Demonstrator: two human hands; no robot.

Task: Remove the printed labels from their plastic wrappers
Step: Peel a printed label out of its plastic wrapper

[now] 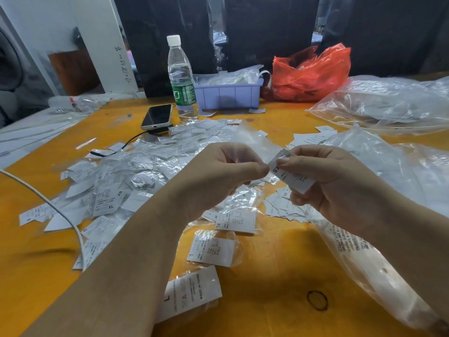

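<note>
An orange-yellow table (279, 263) fills the foreground, its surface glossy under bright overhead light. Behind it hangs a dark curtain (267, 32) of black sheeting, with narrow gaps letting in brighter light. At the left stands a slanted white panel (60, 18) with handwritten marks, a brown board (73, 71) leaning beside it.

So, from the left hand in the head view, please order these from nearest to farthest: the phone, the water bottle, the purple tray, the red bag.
Measured from the left hand:
1. Phone, behind it, slightly left, lying flat.
2. Water bottle, standing upright beside the phone.
3. Purple tray, farther back, near the table's far edge.
4. Red bag, far back on the right.
</note>
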